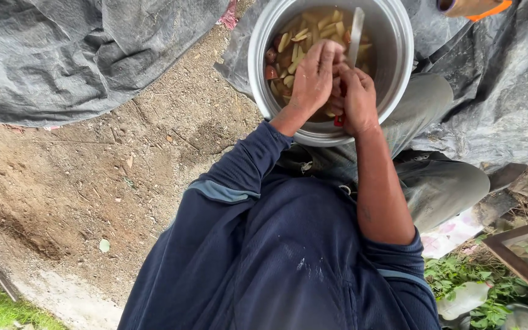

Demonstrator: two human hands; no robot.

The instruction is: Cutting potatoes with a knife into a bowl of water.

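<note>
We see both hands working over a round metal pot, and the fingers meet above its near half. The left hand has its fingers curled down and bunched together; they press on something small that we cannot make out, since the hand hides it. The right hand is closed around the red handle of a knife; a bit of red shows just under its fingers, and the pale blade rises from the fingertips toward the far rim of the pot. The two hands touch at the knuckles.

Beyond and below the fingers, inside the pot, lie pale cut strips in water, with a few reddish pieces to the left of the left hand's fingers.

We find no readable package or label. At the upper right, well beyond the right hand's fingers, stands an orange-edged container, cut off by the picture's edge.

The pot's rim curves just under both wrists. A grey plastic sheet lies far to the left of the fingers and another stretch runs on the right. Between them bare dirt ground gives open room to the left of the left hand. A framed pane and green leaves lie near the right elbow.
</note>
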